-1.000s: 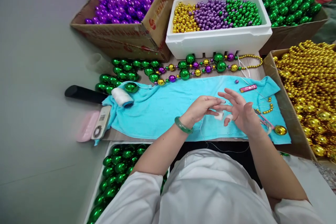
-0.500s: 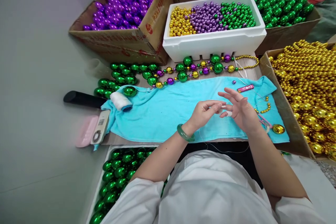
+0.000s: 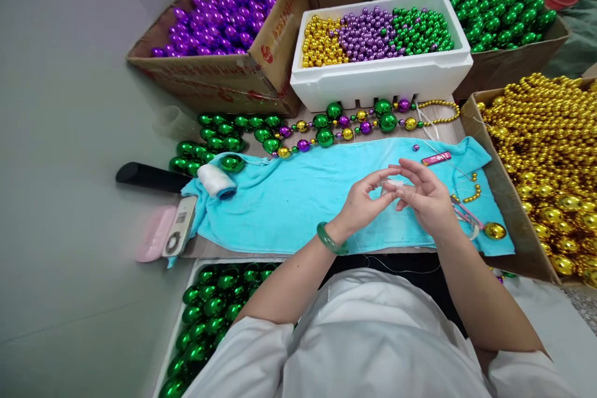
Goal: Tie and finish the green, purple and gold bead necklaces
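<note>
From the head cam, containers first: the cardboard carton point(image 3: 200, 71) at back left is loaded with shiny purple beads point(image 3: 219, 22). Next to it, a white foam box point(image 3: 373, 81) has small beads in three patches: gold point(image 3: 321, 43), then purple point(image 3: 368, 34), then green point(image 3: 420, 31), with a few strays mixed in. Behind its right end, another carton point(image 3: 508, 65) is full of big green beads point(image 3: 504, 6), and the open carton point(image 3: 508, 205) on the right is heaped with gold beads point(image 3: 541, 118), strings and bigger ones. More green balls point(image 3: 214, 306) sit in a white tray point(image 3: 180, 314) by the left elbow

Hands now: both forearms reach forward and angle inward over the blue towel point(image 3: 280, 199). Left hand point(image 3: 359, 205), bangle point(image 3: 332, 239) on the wrist, and right hand point(image 3: 431, 202) meet at the fingertips, fingers curved with a narrow gap between. A small white piece point(image 3: 392, 183) sits right among those fingertips, above the towel; can't tell which hand is actually pinching it
</note>
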Action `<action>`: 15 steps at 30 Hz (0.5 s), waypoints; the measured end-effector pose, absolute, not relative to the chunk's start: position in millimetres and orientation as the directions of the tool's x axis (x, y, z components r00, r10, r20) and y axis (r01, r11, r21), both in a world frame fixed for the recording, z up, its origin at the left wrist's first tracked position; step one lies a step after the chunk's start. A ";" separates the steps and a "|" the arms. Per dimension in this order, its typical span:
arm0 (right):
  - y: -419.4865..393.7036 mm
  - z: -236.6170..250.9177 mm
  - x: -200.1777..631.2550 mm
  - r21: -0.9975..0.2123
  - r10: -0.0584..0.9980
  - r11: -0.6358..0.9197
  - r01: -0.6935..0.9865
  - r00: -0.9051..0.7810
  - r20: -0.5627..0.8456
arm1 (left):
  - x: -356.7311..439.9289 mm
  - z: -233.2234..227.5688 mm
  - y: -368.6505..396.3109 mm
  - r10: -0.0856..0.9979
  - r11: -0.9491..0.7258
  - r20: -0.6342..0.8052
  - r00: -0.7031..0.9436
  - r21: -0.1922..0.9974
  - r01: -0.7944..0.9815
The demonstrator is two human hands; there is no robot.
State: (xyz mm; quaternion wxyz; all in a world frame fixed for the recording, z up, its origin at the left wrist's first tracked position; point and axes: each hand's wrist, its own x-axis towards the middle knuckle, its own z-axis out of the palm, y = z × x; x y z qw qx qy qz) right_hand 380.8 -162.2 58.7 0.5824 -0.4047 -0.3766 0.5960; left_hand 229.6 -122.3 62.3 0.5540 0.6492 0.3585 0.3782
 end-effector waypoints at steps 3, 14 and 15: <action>-161.2 58.1 382.2 -0.922 0.999 -0.026 -0.386 0.017 -0.036 | 227.9 64.0 -122.4 0.856 -0.134 0.124 0.502 0.991 -0.016; -159.0 62.9 382.4 -0.943 0.999 -0.048 -0.330 -0.023 -0.043 | 232.9 54.9 -123.4 0.901 0.019 -0.012 0.433 1.000 -0.012; -159.4 64.5 382.6 -0.942 0.998 -0.062 -0.329 -0.028 -0.056 | 232.5 56.2 -123.1 0.901 0.014 -0.013 0.433 1.000 0.000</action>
